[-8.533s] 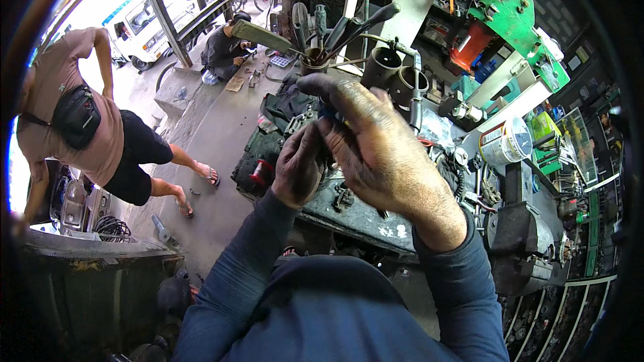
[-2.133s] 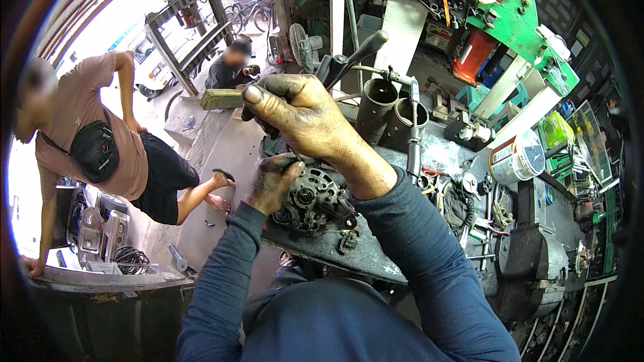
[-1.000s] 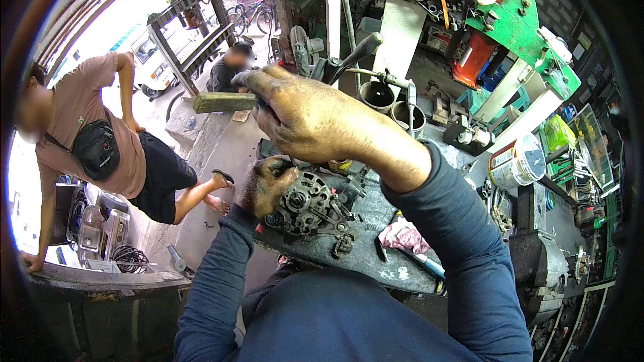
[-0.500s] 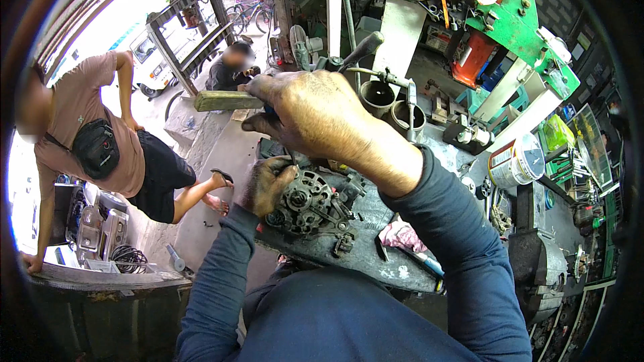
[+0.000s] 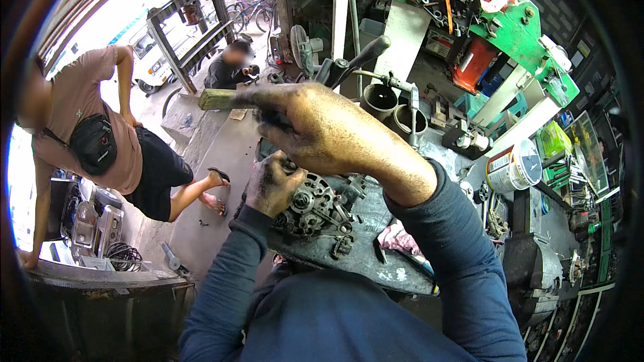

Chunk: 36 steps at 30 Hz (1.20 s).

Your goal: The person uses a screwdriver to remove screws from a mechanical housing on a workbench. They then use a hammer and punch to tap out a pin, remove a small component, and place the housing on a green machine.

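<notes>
Metal housing (image 5: 312, 206) near bench (image 5: 369, 261) edge; wooden bar (image 5: 216, 99) well apart from person (image 5: 87, 110), gripped in right hand (image 5: 308, 121), pointing left, axis crosswise; left hand (image 5: 270, 184) curled (hold unclear)

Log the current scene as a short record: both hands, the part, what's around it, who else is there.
Left hand: curled, at the upper left of the metal housing; hold hidden
Right hand: higher in the picture, back toward the camera; hold cannot be told
Part: openwork housing on the dark bench
Right of part: pink cloth
Beyond: two dark upright cylinders
Others: standing person at left; second person farther off, low down
</notes>
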Motion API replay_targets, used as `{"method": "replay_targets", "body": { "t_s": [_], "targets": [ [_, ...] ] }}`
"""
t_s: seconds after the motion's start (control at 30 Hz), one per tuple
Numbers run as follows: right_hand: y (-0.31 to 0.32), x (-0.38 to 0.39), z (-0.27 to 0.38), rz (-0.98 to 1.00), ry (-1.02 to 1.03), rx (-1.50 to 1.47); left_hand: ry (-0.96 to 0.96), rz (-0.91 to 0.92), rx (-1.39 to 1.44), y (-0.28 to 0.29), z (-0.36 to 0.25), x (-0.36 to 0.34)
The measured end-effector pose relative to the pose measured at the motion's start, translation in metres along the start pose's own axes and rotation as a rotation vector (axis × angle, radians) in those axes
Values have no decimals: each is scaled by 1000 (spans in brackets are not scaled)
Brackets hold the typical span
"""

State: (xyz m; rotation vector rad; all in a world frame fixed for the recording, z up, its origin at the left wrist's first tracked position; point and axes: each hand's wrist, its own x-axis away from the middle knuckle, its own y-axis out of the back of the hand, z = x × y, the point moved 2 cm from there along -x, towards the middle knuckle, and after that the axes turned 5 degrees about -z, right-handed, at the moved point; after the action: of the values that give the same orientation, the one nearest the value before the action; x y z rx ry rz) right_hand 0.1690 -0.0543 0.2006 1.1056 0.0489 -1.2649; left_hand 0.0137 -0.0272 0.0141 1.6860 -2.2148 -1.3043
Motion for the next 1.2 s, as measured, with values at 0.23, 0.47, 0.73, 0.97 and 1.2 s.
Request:
{"method": "replay_targets", "body": {
  "t_s": [0.23, 0.47, 0.73, 0.97, 1.2],
  "targets": [
    [4, -7, 6, -99, -68, 6, -21, 11, -119, -3, 9, 6],
    [8, 0, 7, -120, -7, 401, -148, -4, -109, 10, -14, 4],
    [4, 8, 4, -209, 14, 516, -11, -52, -71, 8, -16, 2],
    [0, 7, 5, -171, 28, 574, 31, -73, -12, 10, -18, 2],
    [-6, 8, -4, -195, 88, 412, 100, -62, 99, 14, -29, 1]
  ]
}}
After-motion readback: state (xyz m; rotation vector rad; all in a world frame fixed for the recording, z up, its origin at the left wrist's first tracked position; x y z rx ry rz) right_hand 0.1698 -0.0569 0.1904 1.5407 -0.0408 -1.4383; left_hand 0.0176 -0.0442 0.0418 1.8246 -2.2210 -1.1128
